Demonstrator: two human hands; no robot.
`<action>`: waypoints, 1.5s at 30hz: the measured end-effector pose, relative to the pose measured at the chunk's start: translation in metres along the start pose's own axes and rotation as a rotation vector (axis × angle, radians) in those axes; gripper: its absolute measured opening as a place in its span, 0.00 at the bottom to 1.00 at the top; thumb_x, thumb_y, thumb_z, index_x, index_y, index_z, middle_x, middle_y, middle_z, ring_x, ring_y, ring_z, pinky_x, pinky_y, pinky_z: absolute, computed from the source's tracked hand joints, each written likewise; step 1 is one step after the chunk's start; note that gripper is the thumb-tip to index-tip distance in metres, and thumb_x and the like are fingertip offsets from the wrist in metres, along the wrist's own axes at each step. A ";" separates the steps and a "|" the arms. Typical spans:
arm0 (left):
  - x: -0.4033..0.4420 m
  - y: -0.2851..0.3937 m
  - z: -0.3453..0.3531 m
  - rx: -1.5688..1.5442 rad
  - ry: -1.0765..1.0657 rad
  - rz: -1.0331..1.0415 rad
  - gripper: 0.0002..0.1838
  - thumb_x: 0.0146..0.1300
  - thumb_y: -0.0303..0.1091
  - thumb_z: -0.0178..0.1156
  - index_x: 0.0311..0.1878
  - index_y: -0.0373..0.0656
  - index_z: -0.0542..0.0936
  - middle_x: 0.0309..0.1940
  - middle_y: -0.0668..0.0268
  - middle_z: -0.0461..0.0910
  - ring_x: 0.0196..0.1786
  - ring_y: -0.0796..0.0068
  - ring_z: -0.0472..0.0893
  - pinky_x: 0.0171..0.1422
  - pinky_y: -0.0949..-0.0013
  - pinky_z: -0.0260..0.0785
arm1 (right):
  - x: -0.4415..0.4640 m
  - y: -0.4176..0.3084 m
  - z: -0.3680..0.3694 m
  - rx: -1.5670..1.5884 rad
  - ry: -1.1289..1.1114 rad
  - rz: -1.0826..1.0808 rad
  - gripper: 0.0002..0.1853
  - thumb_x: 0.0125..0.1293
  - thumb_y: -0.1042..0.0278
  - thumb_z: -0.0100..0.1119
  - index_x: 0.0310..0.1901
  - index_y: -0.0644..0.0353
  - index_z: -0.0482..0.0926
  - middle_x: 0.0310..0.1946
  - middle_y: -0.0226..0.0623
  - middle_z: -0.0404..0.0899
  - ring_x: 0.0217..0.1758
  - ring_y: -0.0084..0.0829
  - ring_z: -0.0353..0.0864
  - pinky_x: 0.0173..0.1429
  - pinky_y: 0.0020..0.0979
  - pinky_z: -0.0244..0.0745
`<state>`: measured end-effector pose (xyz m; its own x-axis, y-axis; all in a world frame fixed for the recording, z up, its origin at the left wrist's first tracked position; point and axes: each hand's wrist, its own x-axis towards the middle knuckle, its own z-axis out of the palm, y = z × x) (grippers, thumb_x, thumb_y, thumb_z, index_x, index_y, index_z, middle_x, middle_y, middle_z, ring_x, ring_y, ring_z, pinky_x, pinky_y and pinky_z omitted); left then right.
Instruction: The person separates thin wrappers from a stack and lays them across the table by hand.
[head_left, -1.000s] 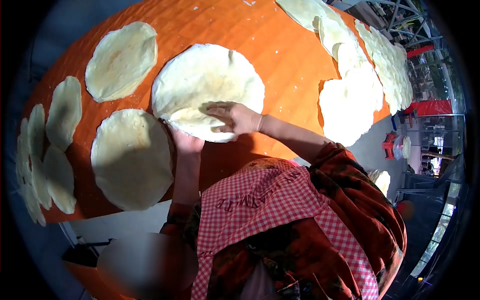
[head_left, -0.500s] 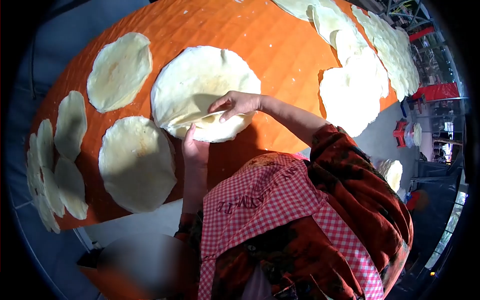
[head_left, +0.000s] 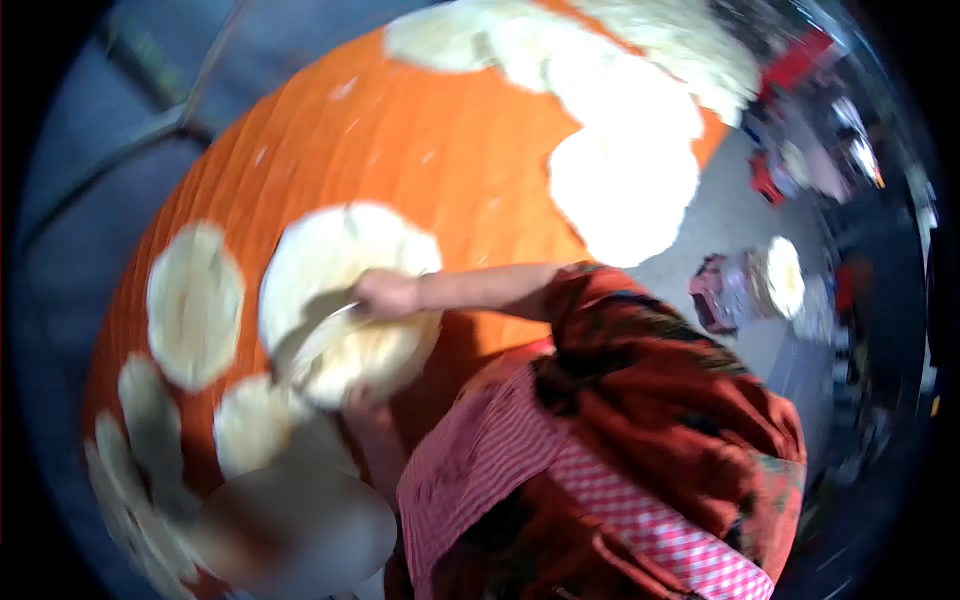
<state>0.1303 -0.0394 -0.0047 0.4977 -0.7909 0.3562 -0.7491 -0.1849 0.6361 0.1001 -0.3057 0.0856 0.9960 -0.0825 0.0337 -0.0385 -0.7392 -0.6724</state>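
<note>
A large round dough sheet lies on the orange table surface. My right hand is over its middle, with the fingers closed on the edge of a thin layer that stands up and slants down toward the left. A shadow falls beside this raised layer. My left hand is at the sheet's near edge, low in the view. Motion blur smears its fingers, so their grip cannot be made out.
Other flat rounds lie to the left, some partly hidden by a blurred oval. Overlapping sheets cover the far right side of the table. Beyond its right edge, a red stool and a clear container stand on the floor.
The view has swung, and the table and sheets appear lower and further left. My right hand has moved leftward across the sheet, drawing up the thin layer. My left hand now shows at the near edge.
</note>
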 end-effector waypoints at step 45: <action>0.035 0.084 -0.021 -1.726 0.465 -0.755 0.37 0.53 0.26 0.54 0.69 0.49 0.56 0.61 0.60 0.66 0.61 0.60 0.71 0.62 0.53 0.69 | -0.062 -0.022 0.021 0.057 -0.129 -0.280 0.27 0.56 0.59 0.68 0.54 0.62 0.74 0.54 0.47 0.73 0.57 0.48 0.73 0.62 0.39 0.70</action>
<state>0.0939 -0.0706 0.0754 0.7373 -0.5895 -0.3299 0.6661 0.5529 0.5006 0.0405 -0.2701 0.0825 0.9694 0.2074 0.1315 0.2396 -0.6824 -0.6906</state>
